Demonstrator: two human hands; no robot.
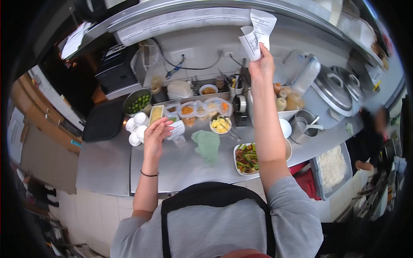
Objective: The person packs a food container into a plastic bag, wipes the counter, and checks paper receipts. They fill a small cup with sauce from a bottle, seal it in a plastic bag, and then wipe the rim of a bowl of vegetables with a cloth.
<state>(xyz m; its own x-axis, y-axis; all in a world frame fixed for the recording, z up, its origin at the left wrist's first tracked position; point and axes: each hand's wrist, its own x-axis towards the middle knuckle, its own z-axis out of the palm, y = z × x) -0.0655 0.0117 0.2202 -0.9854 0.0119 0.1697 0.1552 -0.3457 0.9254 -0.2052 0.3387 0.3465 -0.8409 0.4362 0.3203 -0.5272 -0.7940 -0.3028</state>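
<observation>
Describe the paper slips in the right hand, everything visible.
Two white paper slips with faint print too small to read. One curls into a roll, the other stands flatter beside it. The right hand pinches their lower ends, arm raised, holding them up at the steel shelf edge; whether they touch it is unclear.

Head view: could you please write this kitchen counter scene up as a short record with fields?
Left hand: grips a small white tub beside stacked white cups
Right hand: raised high, pinching paper slips
Counter: steel, a green cloth lying on it
Plate: stir-fried vegetables, right of the cloth
Bowl: green limes, at the back left
</observation>
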